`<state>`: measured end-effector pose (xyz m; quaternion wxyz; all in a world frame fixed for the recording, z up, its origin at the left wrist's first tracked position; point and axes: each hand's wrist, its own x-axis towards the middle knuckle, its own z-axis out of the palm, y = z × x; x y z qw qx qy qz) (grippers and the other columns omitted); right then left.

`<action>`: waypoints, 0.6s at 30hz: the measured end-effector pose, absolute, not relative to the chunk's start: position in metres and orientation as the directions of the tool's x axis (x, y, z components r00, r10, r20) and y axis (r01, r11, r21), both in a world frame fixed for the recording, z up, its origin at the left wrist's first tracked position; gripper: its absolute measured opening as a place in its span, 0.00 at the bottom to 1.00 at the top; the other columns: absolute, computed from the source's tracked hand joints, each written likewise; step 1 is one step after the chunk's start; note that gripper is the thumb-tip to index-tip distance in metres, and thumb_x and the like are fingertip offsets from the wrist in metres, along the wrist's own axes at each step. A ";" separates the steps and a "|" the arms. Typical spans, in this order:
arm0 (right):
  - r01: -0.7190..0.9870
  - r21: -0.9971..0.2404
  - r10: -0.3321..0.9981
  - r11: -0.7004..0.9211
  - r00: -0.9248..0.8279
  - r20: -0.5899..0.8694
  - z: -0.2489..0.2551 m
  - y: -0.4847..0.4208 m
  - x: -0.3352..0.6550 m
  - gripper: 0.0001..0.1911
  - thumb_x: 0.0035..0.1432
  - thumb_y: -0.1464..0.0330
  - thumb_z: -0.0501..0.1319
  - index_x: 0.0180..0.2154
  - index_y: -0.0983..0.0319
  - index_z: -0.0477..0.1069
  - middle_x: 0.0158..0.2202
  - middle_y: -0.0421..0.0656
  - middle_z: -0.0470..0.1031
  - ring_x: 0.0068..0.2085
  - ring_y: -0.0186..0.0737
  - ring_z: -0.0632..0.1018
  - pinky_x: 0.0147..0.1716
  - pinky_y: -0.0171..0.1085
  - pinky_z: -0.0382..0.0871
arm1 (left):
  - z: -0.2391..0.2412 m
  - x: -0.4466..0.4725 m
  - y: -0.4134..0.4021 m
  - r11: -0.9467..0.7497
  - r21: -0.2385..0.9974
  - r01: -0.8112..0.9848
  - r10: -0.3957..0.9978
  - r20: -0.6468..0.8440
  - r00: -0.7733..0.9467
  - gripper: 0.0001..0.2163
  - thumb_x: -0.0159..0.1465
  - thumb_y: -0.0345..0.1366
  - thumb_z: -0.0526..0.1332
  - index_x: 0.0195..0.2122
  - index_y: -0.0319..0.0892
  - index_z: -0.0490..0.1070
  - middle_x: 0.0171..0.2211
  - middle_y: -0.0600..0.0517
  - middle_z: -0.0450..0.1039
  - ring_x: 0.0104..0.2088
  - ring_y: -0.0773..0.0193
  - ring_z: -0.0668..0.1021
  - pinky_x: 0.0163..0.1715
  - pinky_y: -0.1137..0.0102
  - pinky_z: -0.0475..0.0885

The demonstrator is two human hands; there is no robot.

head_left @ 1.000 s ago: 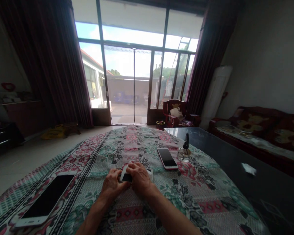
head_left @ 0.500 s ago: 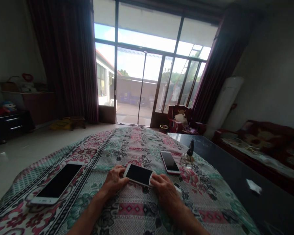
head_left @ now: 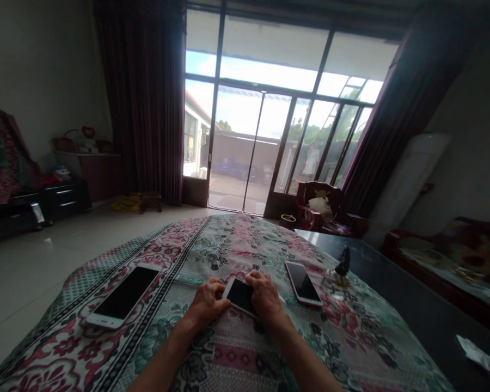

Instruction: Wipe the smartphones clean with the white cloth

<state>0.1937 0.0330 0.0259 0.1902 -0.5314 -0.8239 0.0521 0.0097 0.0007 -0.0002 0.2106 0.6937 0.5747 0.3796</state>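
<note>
On the left, a large phone point(head_left: 124, 295) is lying toward the edge of the tablecloth point(head_left: 175, 296); bare cloth is leaving room between it and the left hand point(head_left: 210, 299). This hand is pinching the left end of the middle phone point(head_left: 240, 295), near the cloth's centre. The right hand point(head_left: 265, 296) is covering its right part; whether it is gripping, I cannot tell. The right phone point(head_left: 303, 283) is lying near. Beyond, a basket point(head_left: 288, 219) is standing, its contents too small to tell. Compared with half a second ago, the right hand is reaching farther over the middle phone.
</note>
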 end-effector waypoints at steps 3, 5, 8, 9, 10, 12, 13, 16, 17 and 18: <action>0.852 -0.309 0.899 0.423 -0.353 0.259 0.026 0.033 0.197 0.22 0.55 0.79 0.49 0.43 0.60 0.77 0.45 0.45 0.75 0.46 0.42 0.71 0.46 0.36 0.61 | 0.000 0.010 0.001 -0.249 0.728 0.639 0.956 0.291 0.041 0.06 0.49 0.29 0.62 0.27 0.39 0.79 0.36 0.50 0.75 0.35 0.63 0.76 0.34 0.75 0.68; 0.789 -0.314 0.844 0.528 -0.446 0.299 0.024 0.022 0.194 0.22 0.56 0.79 0.49 0.43 0.57 0.76 0.46 0.43 0.75 0.47 0.40 0.71 0.47 0.35 0.60 | -0.001 0.010 0.002 -0.246 0.730 0.637 0.956 0.291 0.035 0.05 0.49 0.29 0.62 0.26 0.40 0.79 0.35 0.51 0.75 0.34 0.64 0.76 0.34 0.75 0.68; 0.699 -0.299 0.758 0.650 -0.565 0.326 0.020 0.008 0.184 0.19 0.58 0.77 0.51 0.42 0.54 0.76 0.46 0.39 0.74 0.48 0.39 0.69 0.49 0.34 0.58 | -0.004 0.010 0.004 -0.238 0.733 0.637 0.958 0.284 0.031 0.06 0.49 0.28 0.62 0.27 0.40 0.79 0.34 0.51 0.74 0.33 0.65 0.75 0.33 0.75 0.67; 0.690 -0.291 0.746 0.663 -0.582 0.323 0.019 0.008 0.181 0.18 0.59 0.76 0.52 0.42 0.53 0.76 0.46 0.39 0.74 0.48 0.39 0.69 0.49 0.34 0.58 | -0.004 0.010 0.004 -0.235 0.733 0.639 0.959 0.281 0.030 0.07 0.49 0.28 0.62 0.27 0.39 0.79 0.35 0.51 0.74 0.32 0.65 0.75 0.33 0.75 0.67; 0.690 -0.283 0.744 0.667 -0.590 0.315 0.018 0.011 0.179 0.17 0.59 0.75 0.53 0.42 0.53 0.76 0.46 0.39 0.74 0.48 0.39 0.69 0.50 0.35 0.57 | -0.005 0.010 0.004 -0.234 0.731 0.640 0.960 0.280 0.031 0.07 0.49 0.28 0.62 0.27 0.39 0.79 0.35 0.51 0.74 0.33 0.65 0.75 0.33 0.75 0.67; 0.716 -0.277 0.766 0.640 -0.567 0.304 0.018 0.023 0.177 0.16 0.59 0.75 0.54 0.43 0.54 0.75 0.47 0.40 0.74 0.49 0.40 0.69 0.50 0.35 0.57 | -0.004 0.010 0.004 -0.234 0.727 0.645 0.959 0.281 0.032 0.06 0.49 0.28 0.62 0.27 0.40 0.78 0.36 0.51 0.74 0.34 0.65 0.75 0.35 0.75 0.67; 0.739 -0.280 0.787 0.613 -0.539 0.300 0.018 0.030 0.177 0.16 0.59 0.75 0.54 0.43 0.55 0.75 0.47 0.41 0.74 0.49 0.40 0.69 0.50 0.35 0.58 | -0.004 0.010 0.004 -0.235 0.725 0.647 0.959 0.282 0.031 0.06 0.50 0.28 0.62 0.27 0.40 0.78 0.36 0.51 0.74 0.35 0.65 0.75 0.35 0.75 0.67; 0.794 -0.300 0.844 0.529 -0.454 0.287 0.017 0.041 0.178 0.18 0.59 0.76 0.52 0.43 0.56 0.76 0.46 0.41 0.75 0.47 0.40 0.70 0.48 0.35 0.59 | -0.002 0.011 0.003 -0.231 0.721 0.653 0.959 0.283 0.026 0.05 0.50 0.28 0.62 0.25 0.40 0.78 0.34 0.52 0.74 0.34 0.65 0.75 0.35 0.75 0.67; 0.791 -0.303 0.842 0.532 -0.456 0.289 0.016 0.040 0.178 0.18 0.59 0.76 0.52 0.41 0.56 0.76 0.45 0.41 0.75 0.46 0.40 0.70 0.48 0.35 0.59 | -0.001 0.011 0.003 -0.230 0.721 0.654 0.959 0.283 0.025 0.05 0.50 0.28 0.62 0.25 0.40 0.78 0.34 0.52 0.74 0.33 0.65 0.75 0.34 0.75 0.67; 0.775 -0.303 0.828 0.554 -0.476 0.297 0.015 0.037 0.178 0.17 0.59 0.76 0.52 0.40 0.56 0.76 0.45 0.41 0.75 0.46 0.40 0.70 0.48 0.35 0.59 | -0.001 0.011 0.003 -0.229 0.721 0.654 0.959 0.282 0.025 0.05 0.50 0.28 0.62 0.25 0.40 0.78 0.33 0.52 0.74 0.33 0.65 0.75 0.34 0.75 0.67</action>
